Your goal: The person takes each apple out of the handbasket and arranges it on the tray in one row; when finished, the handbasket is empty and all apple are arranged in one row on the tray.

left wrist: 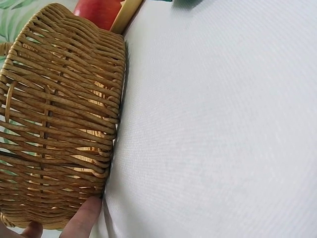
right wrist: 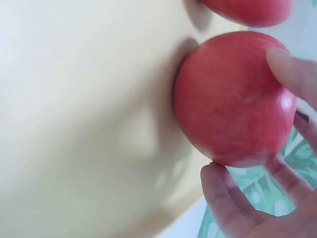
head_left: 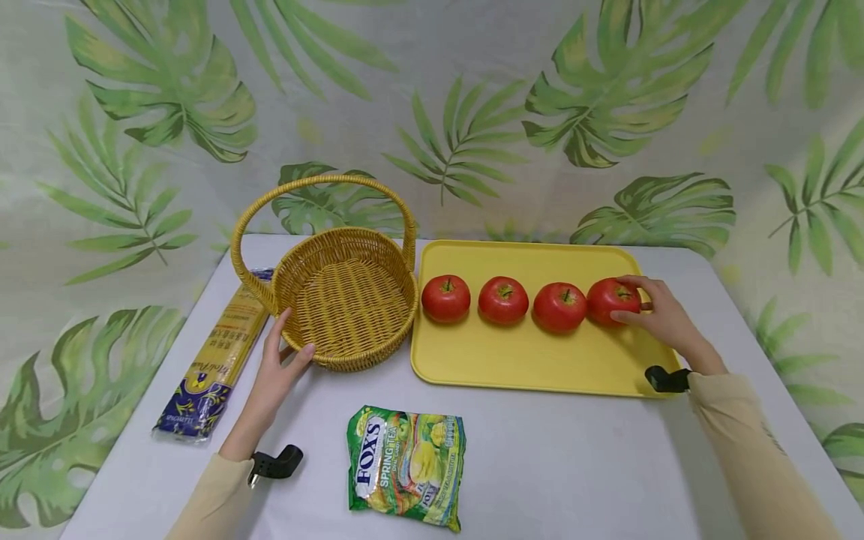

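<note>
My right hand (head_left: 664,319) grips the rightmost red apple (head_left: 602,304), with thumb and fingers spread around its sides. In the right wrist view that apple (right wrist: 228,104) appears at the yellow tray's surface, with fingertips on its skin. Three more apples (head_left: 502,300) sit in a row to its left. My left hand (head_left: 273,375) touches the near left side of a woven basket (head_left: 351,307) with a tall arched handle, its thumb and fingers spread. The left wrist view shows fingertips low against the wicker wall (left wrist: 64,114). Nothing lies inside the basket.
The yellow tray (head_left: 526,364) lies right beside the basket. A spaghetti packet (head_left: 216,356) lies left of the basket, its far end partly behind it. Nearer the front is a green Fox's candy bag (head_left: 407,466). Leaf-patterned cloth (head_left: 452,142) hangs behind the white table (head_left: 553,457).
</note>
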{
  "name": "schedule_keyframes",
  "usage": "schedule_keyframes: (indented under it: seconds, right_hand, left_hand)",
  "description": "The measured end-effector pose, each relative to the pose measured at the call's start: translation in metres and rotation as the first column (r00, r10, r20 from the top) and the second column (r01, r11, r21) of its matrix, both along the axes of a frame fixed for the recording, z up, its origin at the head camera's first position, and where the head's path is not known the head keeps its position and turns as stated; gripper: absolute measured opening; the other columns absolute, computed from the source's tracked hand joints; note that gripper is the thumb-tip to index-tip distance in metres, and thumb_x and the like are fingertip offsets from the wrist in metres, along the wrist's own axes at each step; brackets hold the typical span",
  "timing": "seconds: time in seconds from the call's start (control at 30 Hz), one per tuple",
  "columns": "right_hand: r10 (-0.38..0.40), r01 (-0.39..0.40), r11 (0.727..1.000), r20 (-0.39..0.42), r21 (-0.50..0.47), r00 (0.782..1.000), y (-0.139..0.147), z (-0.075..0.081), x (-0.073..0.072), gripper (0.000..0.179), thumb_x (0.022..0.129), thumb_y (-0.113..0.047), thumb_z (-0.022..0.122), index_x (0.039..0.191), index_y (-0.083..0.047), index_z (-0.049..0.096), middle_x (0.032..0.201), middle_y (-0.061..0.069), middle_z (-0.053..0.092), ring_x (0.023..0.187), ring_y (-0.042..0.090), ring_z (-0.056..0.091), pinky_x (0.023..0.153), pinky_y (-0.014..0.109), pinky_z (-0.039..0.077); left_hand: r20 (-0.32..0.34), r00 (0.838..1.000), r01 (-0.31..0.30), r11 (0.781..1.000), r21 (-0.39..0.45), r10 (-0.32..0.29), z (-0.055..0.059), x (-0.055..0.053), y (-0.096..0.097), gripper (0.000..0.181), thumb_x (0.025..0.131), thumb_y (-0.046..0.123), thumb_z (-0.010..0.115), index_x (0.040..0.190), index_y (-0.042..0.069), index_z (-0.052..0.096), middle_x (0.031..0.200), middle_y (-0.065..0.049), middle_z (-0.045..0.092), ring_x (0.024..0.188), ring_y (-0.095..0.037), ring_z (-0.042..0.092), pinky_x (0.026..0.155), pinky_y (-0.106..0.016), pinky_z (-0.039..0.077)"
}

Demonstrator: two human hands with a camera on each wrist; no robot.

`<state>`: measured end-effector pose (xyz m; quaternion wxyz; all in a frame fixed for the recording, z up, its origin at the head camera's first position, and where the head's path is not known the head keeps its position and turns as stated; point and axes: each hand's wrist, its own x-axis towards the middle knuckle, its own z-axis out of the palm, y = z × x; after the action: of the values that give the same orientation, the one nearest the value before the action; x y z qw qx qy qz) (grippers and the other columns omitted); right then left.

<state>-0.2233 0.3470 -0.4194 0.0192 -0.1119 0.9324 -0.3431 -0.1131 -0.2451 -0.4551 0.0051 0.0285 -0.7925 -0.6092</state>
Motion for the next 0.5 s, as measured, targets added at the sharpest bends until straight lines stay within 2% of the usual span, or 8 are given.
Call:
schedule_keyframes:
  seconds: [0.07,0.17,0.27,0.37,0.43,0.5]
  right_hand:
    - [-0.005,0.005,1.000,0.014,0.000,1.000,0.002,0.001,0.002,0.063,0.088,-0.022,0.071,0.138,0.002,0.040,0.129,0.031,0.032,0.114,0.045,0.035,0.075,0.012,0.038]
    - [-0.001,0.002,1.000,0.027,-0.003,1.000,0.004,0.001,0.004,0.063,0.088,-0.023,0.072,0.136,0.003,0.042,0.129,0.030,0.033,0.116,0.045,0.033,0.077,0.014,0.040]
    - [0.004,-0.004,1.000,0.037,-0.003,0.999,0.004,0.000,0.004,0.063,0.088,-0.023,0.071,0.136,0.003,0.040,0.130,0.030,0.032,0.117,0.046,0.032,0.086,0.032,0.046]
    - [0.012,-0.012,1.000,0.049,0.003,0.999,0.001,0.000,0.004,0.065,0.090,-0.023,0.069,0.139,0.004,0.037,0.131,0.032,0.029,0.116,0.047,0.032,0.089,0.054,0.045]
    - [0.013,-0.014,1.000,0.052,0.012,0.999,-0.002,0.002,0.005,0.069,0.090,-0.025,0.068,0.142,0.004,0.033,0.132,0.035,0.027,0.114,0.049,0.035,0.090,0.061,0.042]
    - [0.012,-0.012,1.000,0.029,0.019,1.000,-0.005,0.005,0.008,0.072,0.091,-0.026,0.067,0.144,0.004,0.029,0.135,0.036,0.026,0.114,0.051,0.035,0.091,0.065,0.039]
  left_hand:
    - [0.010,1.000,0.002,1.000,0.007,-0.002,-0.001,-0.001,-0.001,0.077,0.099,0.022,0.055,0.155,0.031,0.003,0.157,-0.011,-0.012,0.135,-0.051,0.015,0.103,-0.058,0.032]
    - [0.023,1.000,0.004,1.000,0.003,-0.004,-0.001,-0.003,-0.002,0.078,0.099,0.022,0.054,0.155,0.028,0.001,0.156,-0.013,-0.013,0.135,-0.052,0.015,0.103,-0.058,0.032]
    - [0.031,1.000,0.003,1.000,-0.002,-0.003,0.000,-0.003,-0.003,0.078,0.099,0.022,0.054,0.155,0.027,0.000,0.156,-0.014,-0.013,0.135,-0.052,0.015,0.102,-0.060,0.031]
    - [0.029,1.000,-0.009,1.000,-0.021,0.010,0.002,-0.002,-0.004,0.078,0.099,0.023,0.055,0.155,0.028,0.001,0.157,-0.014,-0.011,0.135,-0.051,0.017,0.101,-0.061,0.032]
    - [0.006,0.999,-0.039,0.997,-0.071,0.039,0.004,0.000,-0.003,0.078,0.097,0.025,0.057,0.155,0.028,0.004,0.157,-0.015,-0.006,0.134,-0.050,0.020,0.099,-0.062,0.034]
    - [-0.052,0.995,-0.093,0.987,-0.131,0.087,0.009,0.003,-0.001,0.079,0.095,0.024,0.061,0.155,0.023,0.011,0.155,-0.020,0.002,0.133,-0.048,0.022,0.099,-0.062,0.034]
